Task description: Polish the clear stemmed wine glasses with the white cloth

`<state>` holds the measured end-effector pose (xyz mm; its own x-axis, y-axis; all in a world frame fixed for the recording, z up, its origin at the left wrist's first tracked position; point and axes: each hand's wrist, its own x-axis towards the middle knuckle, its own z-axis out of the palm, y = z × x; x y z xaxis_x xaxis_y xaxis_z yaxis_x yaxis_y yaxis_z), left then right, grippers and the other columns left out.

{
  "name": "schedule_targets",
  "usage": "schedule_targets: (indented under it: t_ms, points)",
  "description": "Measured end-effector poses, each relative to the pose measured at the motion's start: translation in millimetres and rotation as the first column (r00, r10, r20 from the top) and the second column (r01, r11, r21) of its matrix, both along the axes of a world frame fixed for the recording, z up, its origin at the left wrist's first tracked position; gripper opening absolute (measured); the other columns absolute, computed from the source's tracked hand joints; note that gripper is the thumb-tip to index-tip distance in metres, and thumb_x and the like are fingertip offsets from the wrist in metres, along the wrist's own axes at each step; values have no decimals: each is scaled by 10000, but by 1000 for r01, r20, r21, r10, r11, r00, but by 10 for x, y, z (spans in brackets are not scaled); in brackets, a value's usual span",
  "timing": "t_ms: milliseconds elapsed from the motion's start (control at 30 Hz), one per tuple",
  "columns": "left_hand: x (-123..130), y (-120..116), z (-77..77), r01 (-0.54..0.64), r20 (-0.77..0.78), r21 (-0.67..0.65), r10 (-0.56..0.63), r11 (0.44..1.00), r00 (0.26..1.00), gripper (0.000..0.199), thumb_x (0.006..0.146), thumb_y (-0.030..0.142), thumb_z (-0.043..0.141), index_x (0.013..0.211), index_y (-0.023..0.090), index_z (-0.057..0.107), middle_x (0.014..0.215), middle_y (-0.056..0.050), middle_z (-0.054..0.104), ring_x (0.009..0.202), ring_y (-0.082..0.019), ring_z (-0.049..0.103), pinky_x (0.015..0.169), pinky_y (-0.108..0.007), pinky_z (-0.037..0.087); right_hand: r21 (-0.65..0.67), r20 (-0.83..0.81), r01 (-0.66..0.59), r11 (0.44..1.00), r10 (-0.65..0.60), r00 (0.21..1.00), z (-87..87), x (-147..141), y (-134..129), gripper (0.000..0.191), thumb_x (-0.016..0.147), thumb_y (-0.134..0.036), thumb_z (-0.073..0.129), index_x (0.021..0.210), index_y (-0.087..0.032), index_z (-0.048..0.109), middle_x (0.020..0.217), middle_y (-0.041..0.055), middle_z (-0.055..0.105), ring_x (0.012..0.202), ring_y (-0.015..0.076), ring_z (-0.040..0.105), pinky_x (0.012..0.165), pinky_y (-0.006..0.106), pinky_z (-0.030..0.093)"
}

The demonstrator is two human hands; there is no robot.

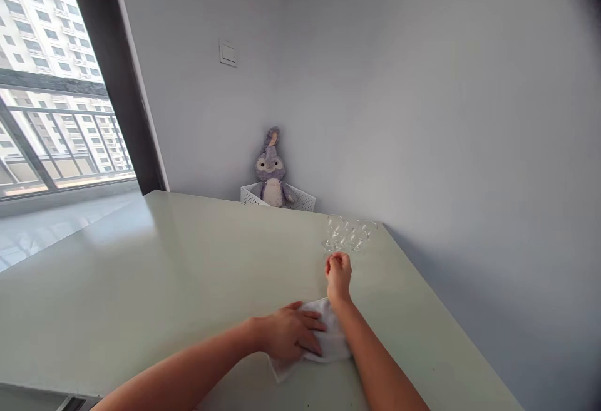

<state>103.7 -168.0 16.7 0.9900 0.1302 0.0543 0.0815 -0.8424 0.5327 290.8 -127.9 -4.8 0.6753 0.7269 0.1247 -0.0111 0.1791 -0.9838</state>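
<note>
Left hand flat on a cloth, right hand curled near the glasses

The step in hand appears to be wiping: the left hand [291, 333] lies open, palm down and fingers spread, over a white cloth [334, 336] on the pale, glossy tabletop [201, 273]. It presses on the cloth rather than gripping it, and the cloth reaches past its fingertips to the right forearm, with one corner poking out on the near side.

The right hand [339, 268] is just beyond the cloth, its fingers curled inward. Whether they close on something small or on nothing, I cannot tell. Directly past its knuckles stands a tight cluster of clear stemmed glasses [335, 228], overlapping too much to count. Farther beyond both hands, a plush rabbit [272, 176] sits in a white perforated basket [303, 198] behind the table edge.

As I judge it, another stroke calls for even, flat pressure from the left palm, with the right forearm lifted clear of the cloth. Any reach forward by the right hand calls for care, since the glasses are close enough to be knocked.
</note>
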Motion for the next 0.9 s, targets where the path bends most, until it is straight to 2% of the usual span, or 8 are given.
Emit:
schedule_targets:
  t_ms: [133, 200, 300, 367, 500, 600, 767, 900]
  points:
    - [-112, 225, 94, -103, -8, -31, 103, 994, 995, 456, 633, 37, 404, 878, 315, 670, 1171, 72, 580, 1219, -187, 398, 1071, -458, 99, -55, -149, 68, 996, -75, 986, -105, 245, 107, 337, 636, -256, 484, 965, -197, 437, 890, 11, 554, 521, 61, 500, 411, 167, 384]
    - [-102, 295, 117, -252, 58, -74, 256, 965, 965, 486, 634, 16, 368, 891, 296, 670, 1098, 59, 624, 1110, -156, 502, 1051, -383, 216, -67, -182, 27, 997, -39, 983, -161, 302, 132, 426, 603, -245, 509, 1023, -208, 446, 1069, 45, 525, 613, 82, 561, 466, 191, 450]
    - [-31, 420, 92, -513, 120, -178, 536, 840, 836, 458, 686, 54, 357, 963, 259, 657, 1027, 17, 652, 934, -137, 579, 877, -260, 404, -56, -198, -89, 995, 76, 977, -197, 308, 149, 478, 592, -240, 526, 1068, -229, 484, 1246, 56, 437, 749, 131, 607, 542, 234, 508]
    - [25, 538, 31, -624, 93, -252, 660, 740, 745, 413, 703, 96, 388, 985, 243, 652, 979, -1, 661, 859, -143, 589, 777, -230, 435, -48, -197, -159, 986, 147, 969, -187, 269, 148, 463, 600, -243, 531, 1063, -227, 521, 1290, 51, 407, 808, 156, 611, 555, 244, 517]
    - [114, 784, -155, -754, 14, -386, 821, 532, 571, 392, 690, 143, 465, 1043, 217, 620, 978, -24, 652, 795, -137, 593, 738, -217, 432, -48, -178, -336, 941, 323, 930, -166, 124, 110, 492, 629, -254, 544, 1120, -238, 535, 1317, 30, 413, 879, 172, 603, 559, 227, 511]
    - [149, 890, -276, -788, 24, -417, 872, 454, 489, 433, 703, 182, 489, 1132, 188, 542, 1112, -58, 595, 861, -135, 583, 735, -207, 433, -67, -160, -437, 897, 423, 892, -206, 44, 84, 494, 644, -257, 536, 1138, -235, 534, 1304, 37, 441, 845, 167, 612, 564, 232, 504]
    - [163, 924, -358, -811, 43, -457, 920, 365, 390, 472, 733, 285, 502, 1194, 198, 444, 1015, -47, 619, 796, -129, 591, 709, -218, 427, -150, -128, -175, 973, 156, 979, -315, 142, 220, 569, 645, -232, 482, 1213, -208, 454, 1018, 46, 616, 625, 119, 616, 596, 242, 490]
    - [176, 918, -344, -831, 44, -454, 940, 321, 339, 437, 712, 288, 528, 1137, 199, 476, 886, -12, 636, 637, -115, 555, 633, -221, 406, -175, -128, -53, 983, 31, 991, -290, 331, 515, 712, 614, -204, 483, 1304, -198, 309, 831, 6, 626, 561, 108, 604, 580, 234, 487]
